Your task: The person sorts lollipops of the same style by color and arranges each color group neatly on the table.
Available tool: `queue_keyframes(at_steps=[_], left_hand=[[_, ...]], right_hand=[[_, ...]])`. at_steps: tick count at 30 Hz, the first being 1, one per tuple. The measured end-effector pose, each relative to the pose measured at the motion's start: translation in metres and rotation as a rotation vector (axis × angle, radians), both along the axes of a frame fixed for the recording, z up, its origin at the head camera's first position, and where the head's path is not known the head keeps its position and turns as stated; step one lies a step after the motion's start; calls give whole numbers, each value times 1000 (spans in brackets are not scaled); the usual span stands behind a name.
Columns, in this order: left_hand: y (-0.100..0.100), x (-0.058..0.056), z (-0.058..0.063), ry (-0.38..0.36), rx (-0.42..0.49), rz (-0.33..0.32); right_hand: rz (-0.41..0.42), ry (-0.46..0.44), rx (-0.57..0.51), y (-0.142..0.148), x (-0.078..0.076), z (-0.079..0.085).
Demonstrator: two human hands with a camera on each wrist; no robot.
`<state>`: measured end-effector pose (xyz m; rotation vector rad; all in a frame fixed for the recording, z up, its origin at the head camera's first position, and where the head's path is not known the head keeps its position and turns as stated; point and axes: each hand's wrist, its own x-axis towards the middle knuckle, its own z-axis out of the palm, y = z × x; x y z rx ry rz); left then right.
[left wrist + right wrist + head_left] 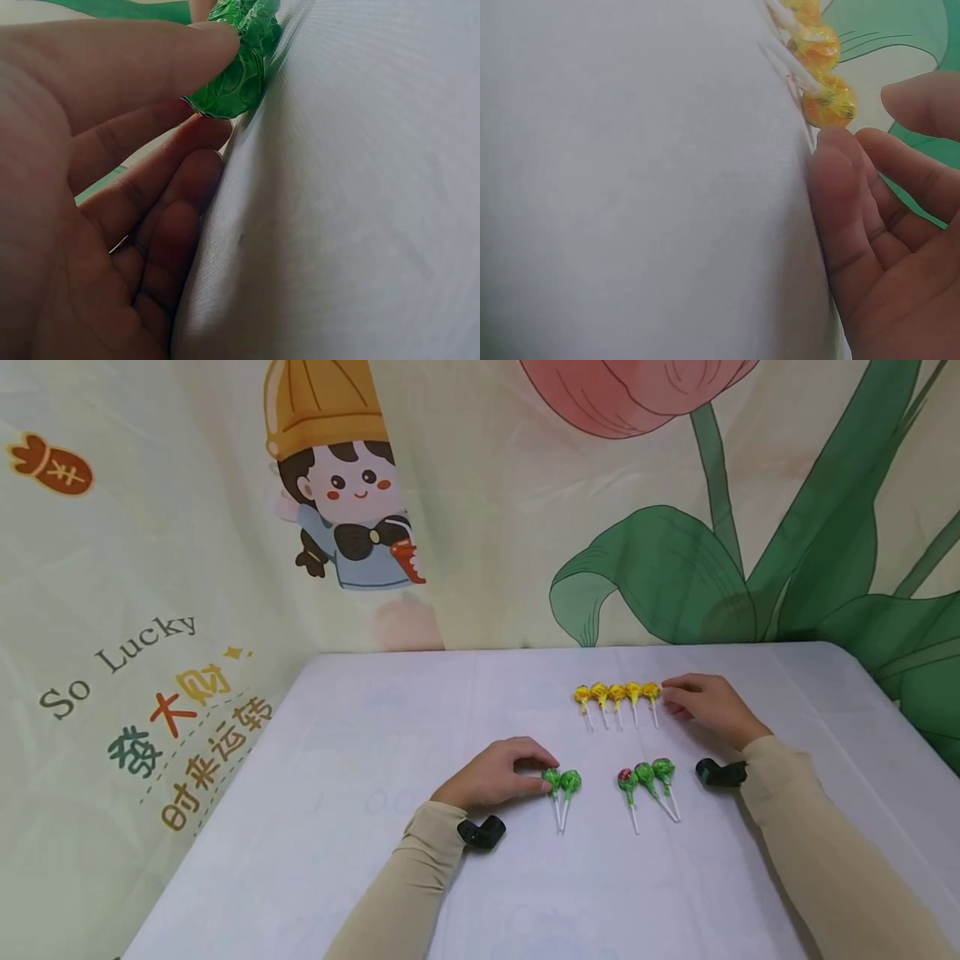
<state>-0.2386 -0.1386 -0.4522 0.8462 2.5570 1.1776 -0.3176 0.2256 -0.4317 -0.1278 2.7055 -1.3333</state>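
My left hand (pixel 498 774) pinches the head of a green lollipop (pixel 551 779) between thumb and fingers. In the left wrist view, the thumb lies against its shiny green wrapper (pixel 232 82), close over the white cloth. A second green lollipop (pixel 571 782) lies right beside it, sticks toward me. At the far side, several yellow lollipops (pixel 617 694) form a row. My right hand (pixel 712 706) rests at the row's right end, fingers loosely bent and thumb apart, holding nothing. In the right wrist view, its fingertips sit just by the last yellow lollipop (pixel 829 101).
Between the hands lie three more lollipops: one with a red and green head (pixel 627 779) and two green ones (pixel 654 775). A white cloth (pixel 360 877) covers the table. Behind its far edge hangs a printed curtain (pixel 495 527). Each wrist carries a black camera (pixel 482 832).
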Motion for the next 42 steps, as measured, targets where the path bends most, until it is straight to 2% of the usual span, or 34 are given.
queue_keyframes(at_steps=[11,21,42], left_hand=[[0,1,1,0,11,9],[-1,2,-3,-17,111,18],[-1,-2,-1,-22,198,133]], right_hand=[[12,-28,-51,8,13,0],[41,-47,-14,6,25,4],[76,-36,25,6,48,3]])
